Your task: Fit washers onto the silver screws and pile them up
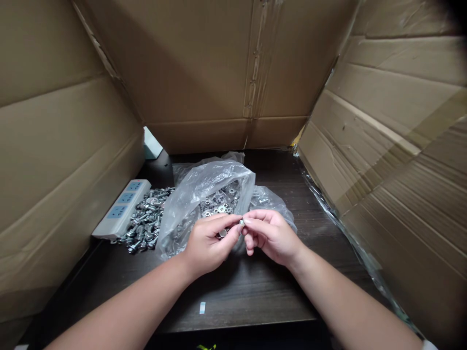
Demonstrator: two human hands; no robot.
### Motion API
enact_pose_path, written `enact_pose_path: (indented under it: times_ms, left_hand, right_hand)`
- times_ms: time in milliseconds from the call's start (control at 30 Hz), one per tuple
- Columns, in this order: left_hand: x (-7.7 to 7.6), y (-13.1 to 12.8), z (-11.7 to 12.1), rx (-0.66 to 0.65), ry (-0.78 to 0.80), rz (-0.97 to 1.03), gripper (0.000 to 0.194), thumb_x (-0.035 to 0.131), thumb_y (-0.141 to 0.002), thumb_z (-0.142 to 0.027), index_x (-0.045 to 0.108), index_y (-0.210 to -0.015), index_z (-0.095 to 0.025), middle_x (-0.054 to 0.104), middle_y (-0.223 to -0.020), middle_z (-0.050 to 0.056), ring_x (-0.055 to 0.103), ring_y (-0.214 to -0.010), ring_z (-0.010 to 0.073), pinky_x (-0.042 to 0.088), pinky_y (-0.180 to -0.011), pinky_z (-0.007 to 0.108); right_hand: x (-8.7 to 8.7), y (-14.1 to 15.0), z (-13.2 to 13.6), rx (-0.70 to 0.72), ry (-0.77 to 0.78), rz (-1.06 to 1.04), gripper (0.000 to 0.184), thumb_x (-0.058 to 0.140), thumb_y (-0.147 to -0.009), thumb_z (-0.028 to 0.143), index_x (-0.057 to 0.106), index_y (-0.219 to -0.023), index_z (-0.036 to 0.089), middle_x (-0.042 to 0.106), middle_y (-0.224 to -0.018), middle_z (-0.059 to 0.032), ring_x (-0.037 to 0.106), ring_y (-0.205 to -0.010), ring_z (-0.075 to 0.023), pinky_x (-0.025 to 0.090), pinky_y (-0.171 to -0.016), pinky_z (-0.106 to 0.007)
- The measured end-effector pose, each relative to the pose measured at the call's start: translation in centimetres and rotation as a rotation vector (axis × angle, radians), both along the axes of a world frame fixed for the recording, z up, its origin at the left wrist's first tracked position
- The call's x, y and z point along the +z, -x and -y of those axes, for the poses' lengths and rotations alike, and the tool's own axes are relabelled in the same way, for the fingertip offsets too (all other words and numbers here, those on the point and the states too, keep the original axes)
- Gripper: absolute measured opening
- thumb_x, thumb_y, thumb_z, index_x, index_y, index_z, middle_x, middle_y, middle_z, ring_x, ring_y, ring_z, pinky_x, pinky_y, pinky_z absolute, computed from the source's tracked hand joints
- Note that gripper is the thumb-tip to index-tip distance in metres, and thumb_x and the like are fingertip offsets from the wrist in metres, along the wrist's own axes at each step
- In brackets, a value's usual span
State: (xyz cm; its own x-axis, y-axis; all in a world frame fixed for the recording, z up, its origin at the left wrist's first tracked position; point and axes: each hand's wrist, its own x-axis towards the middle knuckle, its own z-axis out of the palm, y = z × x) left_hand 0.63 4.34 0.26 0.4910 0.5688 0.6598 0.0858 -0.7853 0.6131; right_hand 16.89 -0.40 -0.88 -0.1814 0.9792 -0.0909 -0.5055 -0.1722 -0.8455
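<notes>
My left hand (213, 240) and my right hand (272, 235) meet in front of the open plastic bag, thumb and index finger of each pinched together. Between their fingertips is a small shiny metal fastener (242, 222), mostly covered, so its exact kind is hard to make out. Just behind the hands, the clear plastic bag (197, 187) gapes open with loose metal washers (222, 209) inside. A heap of bolts (146, 221) fitted with washers lies to the left of the bag.
A white power strip (122, 206) borders the bolt heap on the left. Another plastic bag (268, 197) with metal parts sits behind my right hand. Cardboard walls (204, 73) enclose the dark table (255, 304) at the back and sides. A small paper label (202, 307) lies near the front edge.
</notes>
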Motion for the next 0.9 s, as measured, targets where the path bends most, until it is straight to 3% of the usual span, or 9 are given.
enact_pose_path:
  times_ms: [200, 367, 467, 567, 700, 800, 900]
  left_hand:
    - [0.0, 0.1, 0.0, 0.069, 0.143, 0.022, 0.012, 0.066, -0.082, -0.018, 0.075, -0.089, -0.016, 0.074, -0.073, 0.005, 0.069, -0.062, 0.0140, 0.056, -0.059, 0.022]
    - [0.2, 0.7, 0.3, 0.117, 0.567, 0.181, 0.019, 0.069, -0.080, -0.030, 0.075, -0.090, -0.015, 0.066, -0.058, 0.003, 0.051, -0.040, 0.0083, 0.040, -0.035, 0.019]
    - [1.6, 1.6, 0.2, 0.115, 0.745, 0.376, 0.026, 0.072, -0.077, -0.034, 0.073, -0.092, -0.014, 0.062, -0.055, 0.001, 0.044, -0.038, 0.0056, 0.035, -0.035, 0.018]
    - [3.7, 3.2, -0.3, 0.200, 0.672, 0.590, 0.025, 0.074, -0.074, -0.033, 0.072, -0.091, -0.014, 0.061, -0.057, 0.000, 0.044, -0.040, 0.0045, 0.034, -0.035, 0.017]
    - [5.0, 6.3, -1.8, 0.467, 0.486, 0.724, 0.025, 0.075, -0.071, -0.029, 0.071, -0.090, -0.014, 0.060, -0.060, -0.001, 0.045, -0.042, 0.0048, 0.030, -0.035, 0.016]
    - [4.2, 8.5, -3.3, 0.675, 0.408, 0.609, 0.032, 0.074, -0.071, -0.033, 0.072, -0.095, -0.012, 0.061, -0.061, 0.000, 0.045, -0.042, 0.0059, 0.033, -0.037, 0.019]
    - [3.0, 9.8, -4.7, 0.861, 0.403, 0.362, 0.033, 0.070, -0.070, -0.036, 0.074, -0.091, -0.011, 0.064, -0.062, 0.002, 0.049, -0.045, 0.0087, 0.038, -0.043, 0.022]
  right_hand:
    - [0.4, -0.1, -0.1, -0.032, 0.043, -0.052, 0.021, 0.073, -0.077, 0.031, 0.067, -0.082, 0.011, 0.063, -0.068, -0.0016, 0.060, -0.046, -0.0108, 0.055, -0.043, -0.025]
    - [0.7, -0.2, 0.1, -0.050, 0.060, -0.058, 0.025, 0.073, -0.077, 0.035, 0.066, -0.087, 0.013, 0.062, -0.068, -0.0009, 0.059, -0.046, -0.0114, 0.055, -0.043, -0.026]
    - [0.9, -0.2, 0.3, -0.064, 0.060, -0.047, 0.026, 0.073, -0.077, 0.036, 0.066, -0.086, 0.013, 0.062, -0.069, -0.0012, 0.059, -0.046, -0.0111, 0.054, -0.043, -0.026]
    - [0.8, -0.1, 0.5, -0.057, 0.061, -0.041, 0.026, 0.074, -0.076, 0.036, 0.065, -0.086, 0.013, 0.062, -0.070, -0.0015, 0.059, -0.046, -0.0111, 0.054, -0.043, -0.026]
    - [0.6, 0.0, 0.5, -0.060, 0.057, -0.034, 0.027, 0.075, -0.076, 0.036, 0.064, -0.086, 0.013, 0.062, -0.071, -0.0011, 0.059, -0.047, -0.0112, 0.053, -0.043, -0.026]
    - [0.6, 0.0, 0.5, -0.070, 0.034, -0.028, 0.027, 0.075, -0.076, 0.036, 0.064, -0.086, 0.013, 0.062, -0.071, -0.0006, 0.060, -0.049, -0.0115, 0.053, -0.044, -0.026]
    - [0.7, 0.0, 0.6, -0.071, 0.012, -0.011, 0.027, 0.075, -0.076, 0.036, 0.064, -0.085, 0.014, 0.061, -0.071, -0.0003, 0.060, -0.048, -0.0117, 0.053, -0.044, -0.026]
